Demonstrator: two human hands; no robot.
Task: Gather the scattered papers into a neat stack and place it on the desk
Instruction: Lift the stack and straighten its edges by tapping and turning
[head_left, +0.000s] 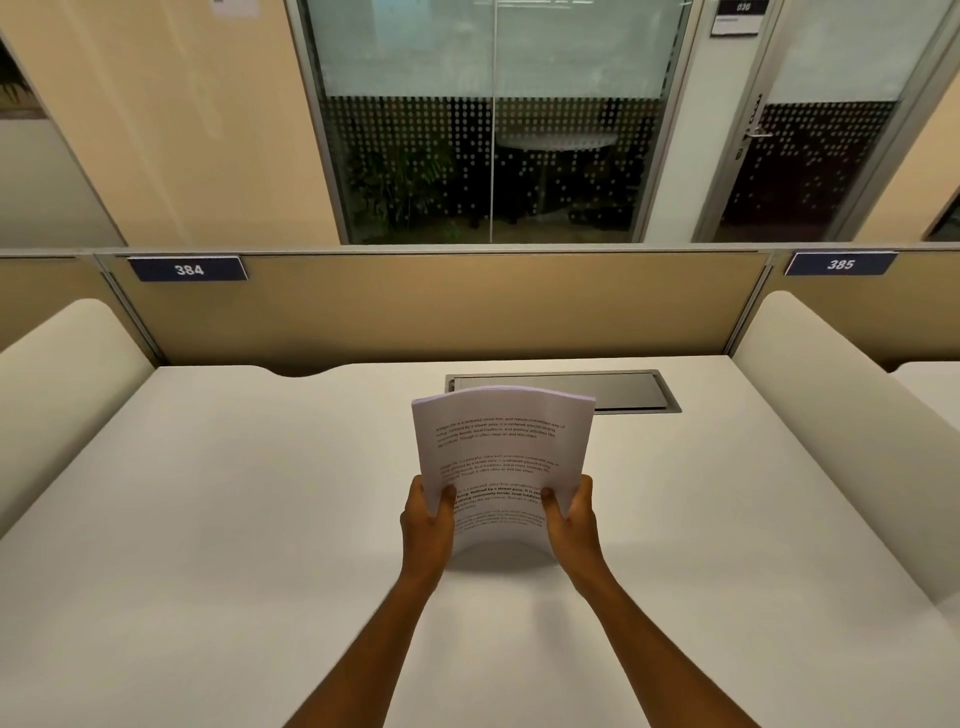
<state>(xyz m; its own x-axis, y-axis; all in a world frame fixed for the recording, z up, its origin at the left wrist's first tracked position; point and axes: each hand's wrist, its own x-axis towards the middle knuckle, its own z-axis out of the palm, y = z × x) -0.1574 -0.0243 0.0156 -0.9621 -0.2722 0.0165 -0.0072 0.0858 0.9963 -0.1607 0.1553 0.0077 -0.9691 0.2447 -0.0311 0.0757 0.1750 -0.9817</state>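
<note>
The stack of printed papers (501, 457) stands upright on its lower edge on the white worktop (208, 519), bowed, text facing the person. The left hand (428, 525) and right hand (571, 519) each hold a firm grip on its lower side edges, thumbs across the front sheet. A closed cable hatch (623, 389) lies just behind it.

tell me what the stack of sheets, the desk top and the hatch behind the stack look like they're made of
Stack of sheets: thin white printer paper, matte; it bows between the hands and carries black print.
Desk top: probably laminate, smooth off-white with a soft sheen and no grain.
Hatch: looks like brushed grey metal, with a dull reflection and a thin frame; painted plastic is possible.
</note>
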